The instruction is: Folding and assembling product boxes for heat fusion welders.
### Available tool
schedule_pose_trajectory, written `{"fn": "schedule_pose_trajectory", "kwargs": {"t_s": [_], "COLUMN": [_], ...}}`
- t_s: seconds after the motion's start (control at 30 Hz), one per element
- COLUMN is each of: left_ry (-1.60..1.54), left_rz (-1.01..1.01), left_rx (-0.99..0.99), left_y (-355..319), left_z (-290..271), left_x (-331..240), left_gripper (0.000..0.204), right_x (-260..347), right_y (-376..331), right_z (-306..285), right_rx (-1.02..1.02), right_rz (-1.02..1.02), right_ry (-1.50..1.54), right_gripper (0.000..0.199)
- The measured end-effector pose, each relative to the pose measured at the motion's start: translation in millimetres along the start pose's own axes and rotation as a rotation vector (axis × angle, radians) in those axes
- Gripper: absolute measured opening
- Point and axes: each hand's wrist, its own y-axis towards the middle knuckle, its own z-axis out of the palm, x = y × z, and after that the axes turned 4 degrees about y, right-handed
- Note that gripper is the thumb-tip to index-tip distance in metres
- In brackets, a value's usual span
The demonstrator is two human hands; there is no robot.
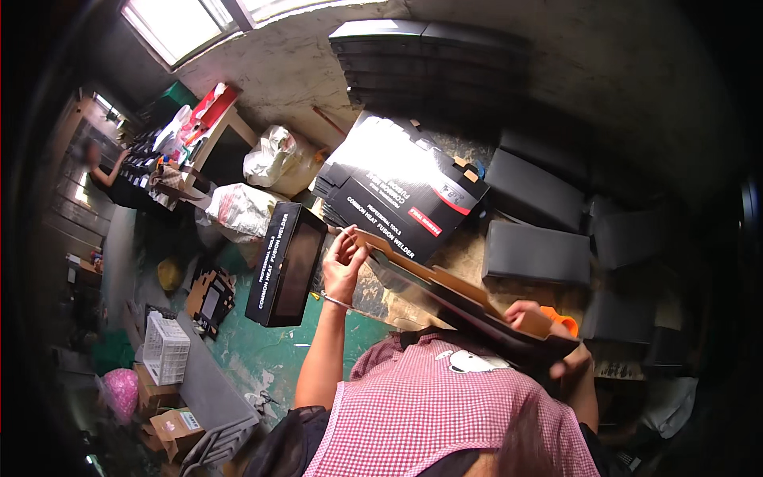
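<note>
Cardboard sheet (433, 282) was unfolded and flat, not yet shaped into a box; left hand (343, 258) pinched its far end, right hand (531, 316) gripped its near end.

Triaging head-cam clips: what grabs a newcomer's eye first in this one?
First, the flat brown-and-black cardboard box blank stretched across the middle, the left hand pinching its far end and the right hand gripping its near end. Just behind it, a stack of glossy black printed cartons catches bright window glare. Left of the hands, an assembled black box stands upright over the green floor.
</note>
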Motion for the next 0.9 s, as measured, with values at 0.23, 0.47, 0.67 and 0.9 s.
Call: {"fn": "schedule_pose_trajectory", "kwargs": {"t_s": [0.23, 0.47, 0.67, 0.9], "left_ry": [-0.236, 0.231, -0.208, 0.007], "left_rz": [-0.041, 0.052, -0.292, -0.102], "left_rx": [0.507, 0.066, 0.422, 0.246], "left_y": [-43.7, -56.3, -53.2, -53.4], "left_z": [18.1, 63.9, 62.7, 52.0], "left_x": [-21.6, -14.7, -49.1, -14.7], "left_gripper": [0.088, 0.053, 0.075, 0.034], "right_x": [-43.4, -55.5, -40.1, -51.7], "right_y": [-10.8, -12.5, -26.6, -5.0], "right_z": [-60.2, -65.7, -64.8, -67.0], "right_rx": [-0.826, -0.918, -0.703, -0.968], "right_rz": [-0.269, -0.231, -0.213, -0.259], "right_ry": [-0.041, -0.443, -0.459, -0.211], "right_gripper": [0.056, 0.058, 0.070, 0.032]}}
